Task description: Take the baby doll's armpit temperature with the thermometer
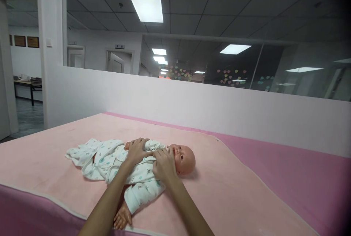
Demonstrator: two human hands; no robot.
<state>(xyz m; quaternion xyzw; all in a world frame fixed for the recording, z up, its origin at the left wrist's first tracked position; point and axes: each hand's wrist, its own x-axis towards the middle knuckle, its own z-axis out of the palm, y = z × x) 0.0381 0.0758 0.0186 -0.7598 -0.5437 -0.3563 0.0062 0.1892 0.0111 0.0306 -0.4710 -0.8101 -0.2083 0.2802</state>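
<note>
Pink sheet [227, 188] lies open beyond the doll's head [188, 160] — both hands on chest.

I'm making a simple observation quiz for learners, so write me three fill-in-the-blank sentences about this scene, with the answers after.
The doll lies on a sheet whose colour is ____.
The main colour of the doll's printed clothing is ____.
The hand nearer the doll's face is the person's ____ one.
Missing words: pink; white; right.
</note>
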